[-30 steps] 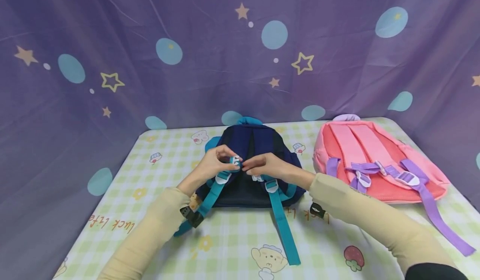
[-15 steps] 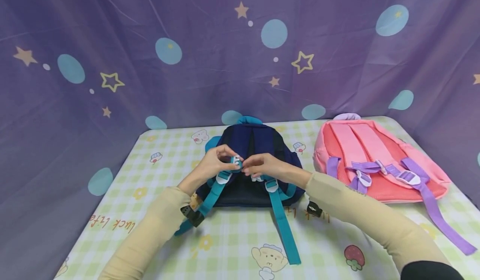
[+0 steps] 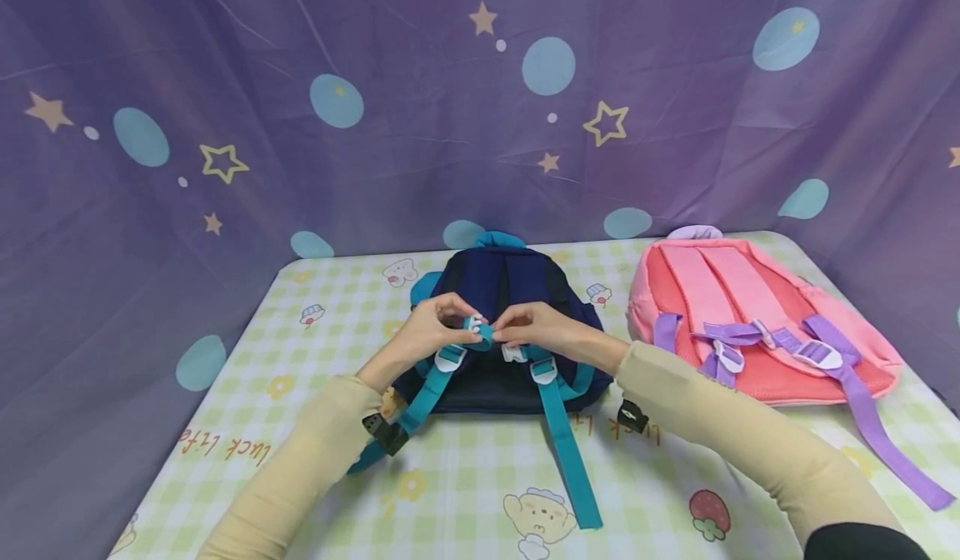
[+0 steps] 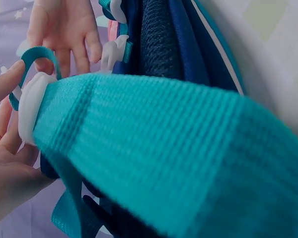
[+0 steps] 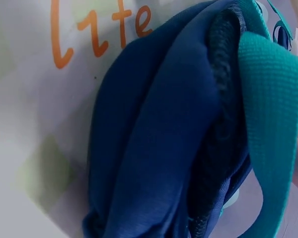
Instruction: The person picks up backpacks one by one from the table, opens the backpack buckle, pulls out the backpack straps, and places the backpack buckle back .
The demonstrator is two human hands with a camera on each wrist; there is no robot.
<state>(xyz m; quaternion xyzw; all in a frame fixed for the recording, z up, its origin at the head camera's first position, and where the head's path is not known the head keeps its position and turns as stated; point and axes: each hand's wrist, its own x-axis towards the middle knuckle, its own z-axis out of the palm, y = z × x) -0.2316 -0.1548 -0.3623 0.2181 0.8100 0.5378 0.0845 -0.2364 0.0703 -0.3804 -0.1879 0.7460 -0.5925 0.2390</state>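
A navy backpack (image 3: pixel 502 385) with teal straps lies with its strap side up. Above it, my left hand (image 3: pixel 423 331) pinches a small white plastic buckle piece (image 3: pixel 474 323) between thumb and finger. A teal webbing loop (image 3: pixel 485 339) curls out of that piece, and the fingertips of my right hand (image 3: pixel 536 327) pinch its right side. Below the left fingers a white strap adjuster (image 3: pixel 450 357) sits on the left strap; in the left wrist view the broad teal strap (image 4: pixel 149 134) covers much of the scene. Another white buckle piece (image 3: pixel 514 353) hangs under my right hand.
To the right lies a pink backpack (image 3: pixel 712 293) with purple straps, one strap end (image 3: pixel 900 460) trailing over the table. A loose teal strap end (image 3: pixel 573 468) hangs toward the front. The checked tablecloth (image 3: pixel 450 493) reaches back to a purple curtain (image 3: pixel 420 168).
The teal webbing loop now stands out wider to the right of the white buckle piece. My right fingertips have shifted slightly right and up; the left hand has barely moved.
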